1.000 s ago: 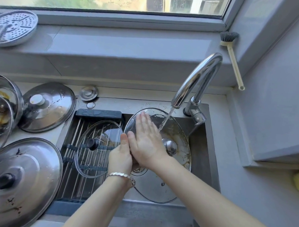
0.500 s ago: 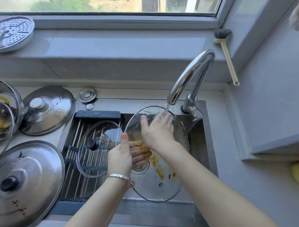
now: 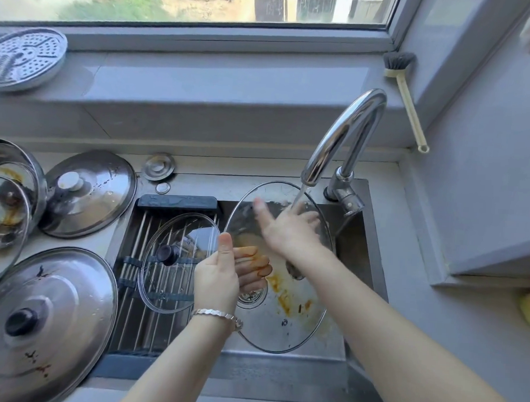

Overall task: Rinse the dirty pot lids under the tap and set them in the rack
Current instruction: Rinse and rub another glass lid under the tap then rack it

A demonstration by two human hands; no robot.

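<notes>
- Lid point(image 3: 270, 331) in the sink point(image 3: 361, 250) under the tap point(image 3: 345, 134); our left hand point(image 3: 216, 274) grips its 9 o'clock rim.
- Our right hand point(image 3: 290, 229), fingers spread flat, slid up to 12 o'clock; grease point(image 3: 283, 299) at 5 o'clock still needs rubbing.

Single head-worn view, looking steeply down, close over the sink point(image 3: 373, 266), facing the window point(image 3: 205, 3)

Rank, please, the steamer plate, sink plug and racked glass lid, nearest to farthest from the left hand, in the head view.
1. Glass lid, on the rack beside the left hand.
2. Sink plug, on the counter behind.
3. Steamer plate, far left windowsill.
</notes>
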